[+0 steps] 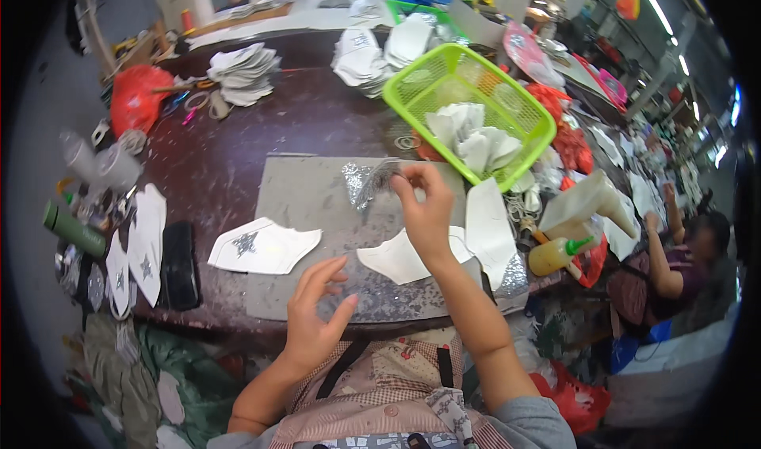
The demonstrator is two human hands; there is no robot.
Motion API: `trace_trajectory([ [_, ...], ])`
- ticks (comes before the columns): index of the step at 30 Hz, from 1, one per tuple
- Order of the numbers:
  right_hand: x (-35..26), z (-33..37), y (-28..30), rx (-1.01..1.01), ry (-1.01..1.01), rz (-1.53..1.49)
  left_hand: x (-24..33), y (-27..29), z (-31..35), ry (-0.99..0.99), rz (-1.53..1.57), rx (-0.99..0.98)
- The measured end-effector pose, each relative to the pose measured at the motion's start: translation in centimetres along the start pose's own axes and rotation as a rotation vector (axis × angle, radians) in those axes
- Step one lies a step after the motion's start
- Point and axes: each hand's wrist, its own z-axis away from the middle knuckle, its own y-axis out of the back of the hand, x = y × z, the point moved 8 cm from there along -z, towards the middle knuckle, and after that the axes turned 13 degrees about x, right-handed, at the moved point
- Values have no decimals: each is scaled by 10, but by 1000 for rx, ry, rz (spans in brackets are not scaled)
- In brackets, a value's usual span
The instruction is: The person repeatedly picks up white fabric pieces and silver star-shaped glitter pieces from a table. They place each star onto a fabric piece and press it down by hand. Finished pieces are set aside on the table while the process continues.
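My right hand [424, 199] pinches a glittery silver piece [380, 178] over the grey work board [293, 183]; its exact shape is blurred. Palm inward, my left hand [317, 302] hovers at the board's near edge with fingers apart and nothing in it. Between the hands and to the left lies a white cut piece [277, 247] bearing a silver star [246, 244]. Below my right wrist is a second white cut piece [396, 257], partly covered by my forearm. Another white piece [487, 235] lies at the board's right side.
A lime-green basket [507, 175] with white pieces inside stands at the far right. Stacked white pieces [244, 72] sit farther back. To the left are a black case [181, 267] and a green bottle [75, 229]. A yellow glue bottle [555, 256] lies right; another person [662, 271] sits beyond.
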Motion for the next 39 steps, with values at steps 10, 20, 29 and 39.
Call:
trace_trajectory([
  [10, -25, 35, 83, -108, -432, -223, 16, -77, -27, 208, 460, -433],
  [20, -19, 74, 118, 62, -119, -128, -19, -101, -21, 595, 509, -416],
  [29, 73, 18, 217, 50, -51, 622, -62, -67, -135, -257, -756, -228],
  [39, 88, -30, 202, -2, -209, 206, 31, -48, -92, -783, -840, 173],
])
